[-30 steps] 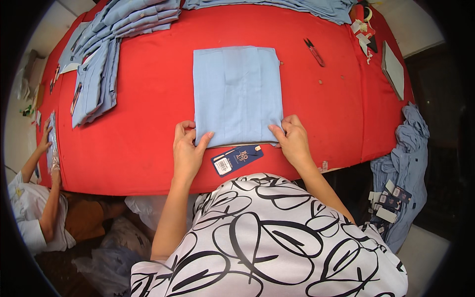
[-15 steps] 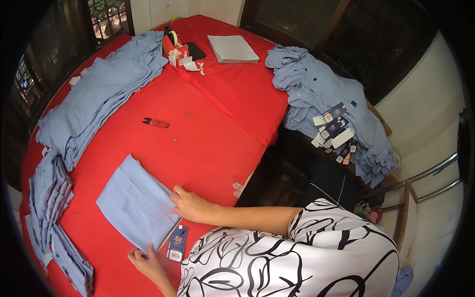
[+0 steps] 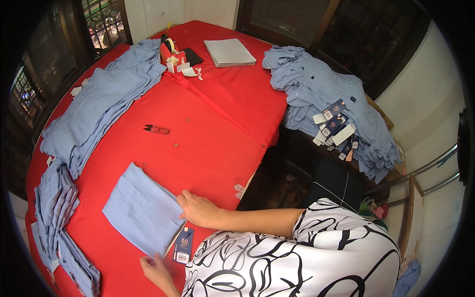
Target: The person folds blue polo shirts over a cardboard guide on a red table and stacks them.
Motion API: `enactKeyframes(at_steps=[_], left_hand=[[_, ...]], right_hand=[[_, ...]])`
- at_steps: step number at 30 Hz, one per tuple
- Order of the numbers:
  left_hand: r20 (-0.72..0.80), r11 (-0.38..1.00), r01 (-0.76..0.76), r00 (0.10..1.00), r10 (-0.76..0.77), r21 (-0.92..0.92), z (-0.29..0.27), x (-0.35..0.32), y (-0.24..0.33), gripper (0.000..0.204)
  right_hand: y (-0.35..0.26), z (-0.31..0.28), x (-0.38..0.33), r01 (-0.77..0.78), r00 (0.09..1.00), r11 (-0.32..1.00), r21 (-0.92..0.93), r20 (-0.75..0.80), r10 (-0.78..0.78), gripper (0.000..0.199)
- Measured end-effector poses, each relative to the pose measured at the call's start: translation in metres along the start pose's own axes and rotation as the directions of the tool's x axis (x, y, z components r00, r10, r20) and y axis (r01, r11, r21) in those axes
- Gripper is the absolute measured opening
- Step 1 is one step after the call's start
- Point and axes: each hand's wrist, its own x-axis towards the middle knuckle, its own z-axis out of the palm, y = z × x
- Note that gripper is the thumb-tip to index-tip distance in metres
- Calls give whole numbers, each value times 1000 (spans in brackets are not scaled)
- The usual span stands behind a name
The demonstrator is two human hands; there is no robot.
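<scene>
While the folded blue garment [image 3: 141,210] lies on the red-covered desk [image 3: 213,153], left fingers [image 3: 158,258] and right fingers [image 3: 186,197] pinch its near edge at opposite ends; pale wall [image 3: 185,12] beyond.

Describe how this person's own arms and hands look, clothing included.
The left hand and right hand are bare, without gloves. The right forearm is uncovered, below a short, loose white sleeve patterned with bold black curving lines.

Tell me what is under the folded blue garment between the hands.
Red tablecloth shows around the folded garment, and a blue tag lies beside it. What lies directly beneath is covered, so I cannot tell.
</scene>
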Motion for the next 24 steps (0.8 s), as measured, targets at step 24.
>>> enactKeyframes(at_steps=[24], left_hand=[[-21, 568, -43, 999, 45, -822, -27, -24, 19, 28]], right_hand=[[-19, -41, 10, -173, 974, 789, 590, 220, 49, 10]])
